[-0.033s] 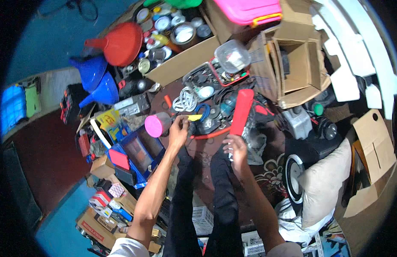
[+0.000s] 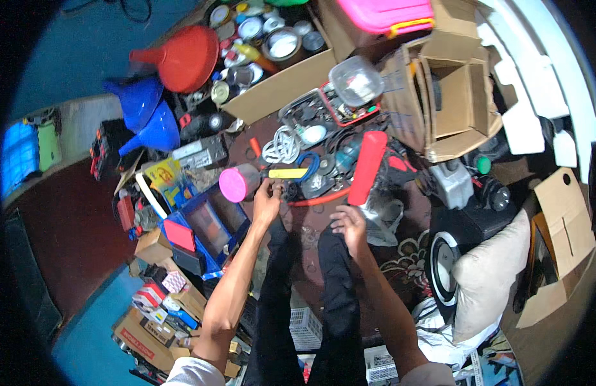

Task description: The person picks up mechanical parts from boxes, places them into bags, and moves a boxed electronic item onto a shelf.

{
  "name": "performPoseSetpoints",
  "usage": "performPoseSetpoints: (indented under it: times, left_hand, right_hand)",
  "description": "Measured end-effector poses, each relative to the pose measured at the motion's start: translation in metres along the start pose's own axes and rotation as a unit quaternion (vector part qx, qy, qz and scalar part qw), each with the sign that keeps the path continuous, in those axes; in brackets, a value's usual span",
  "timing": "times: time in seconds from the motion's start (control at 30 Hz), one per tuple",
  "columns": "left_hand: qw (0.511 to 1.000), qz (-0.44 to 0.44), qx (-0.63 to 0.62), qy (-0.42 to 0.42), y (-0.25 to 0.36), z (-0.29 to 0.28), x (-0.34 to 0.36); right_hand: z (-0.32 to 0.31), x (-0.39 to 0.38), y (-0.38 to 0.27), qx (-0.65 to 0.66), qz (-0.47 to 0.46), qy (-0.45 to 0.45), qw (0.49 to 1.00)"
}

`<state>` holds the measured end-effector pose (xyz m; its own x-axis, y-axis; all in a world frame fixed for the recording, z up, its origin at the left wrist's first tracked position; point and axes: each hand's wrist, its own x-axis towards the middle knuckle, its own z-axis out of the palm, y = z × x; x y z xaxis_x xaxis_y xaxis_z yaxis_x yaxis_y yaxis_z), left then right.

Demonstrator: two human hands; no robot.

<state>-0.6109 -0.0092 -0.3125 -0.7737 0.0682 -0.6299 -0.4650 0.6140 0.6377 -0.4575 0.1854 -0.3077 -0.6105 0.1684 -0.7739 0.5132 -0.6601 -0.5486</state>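
My left hand has its fingers curled together beside a clear jar with a pink lid. Anything between those fingertips is too small to make out. Just beyond them lies a yellow strip-shaped piece, next to a blue coiled cable. Over my right leg hovers my right hand, open, its fingers apart and nothing in them. A long red flat-sided object lies just past its fingertips, partly over a clear plastic bag. A curved orange-red tube runs between the two hands.
Beyond are a white cable coil, a tray of small parts and a cardboard box of cans and bottles. Blue organiser trays stand at left. At right are an open carton, a round-faced speaker and a pale cushion.
My left fingers have drawn back slightly from the yellow piece, which shows more fully. My right hand has shifted a little nearer to me, away from the red object. The view has moved slightly.
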Motion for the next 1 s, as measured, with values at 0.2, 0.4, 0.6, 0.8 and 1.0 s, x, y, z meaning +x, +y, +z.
performPoseSetpoints:
  times: [0.2, 0.4, 0.6, 0.8, 1.0]
  left_hand:
    - [0.988, -0.106, 0.111, -0.031, -0.087, -0.010, -0.020]
    - [0.990, 0.063, 0.095, 0.087, -0.217, 0.019, 0.055]
    - [0.993, 0.078, -0.077, -0.040, -0.244, 0.039, 0.106]
    - [0.994, 0.083, 0.010, -0.074, -0.228, 0.026, 0.095]
    - [0.991, 0.123, 0.047, -0.015, -0.230, 0.026, 0.088]
  right_hand:
    - [0.021, 0.062, 0.150, -0.153, 0.042, -0.077, 0.984]
    - [0.085, 0.144, 0.220, -0.297, 0.029, 0.001, 0.954]
    - [0.106, 0.172, 0.220, -0.071, 0.092, 0.159, 0.980]
    - [0.103, 0.162, 0.215, -0.046, 0.089, 0.165, 0.981]
    - [0.104, 0.155, 0.221, 0.027, 0.043, 0.098, 0.994]
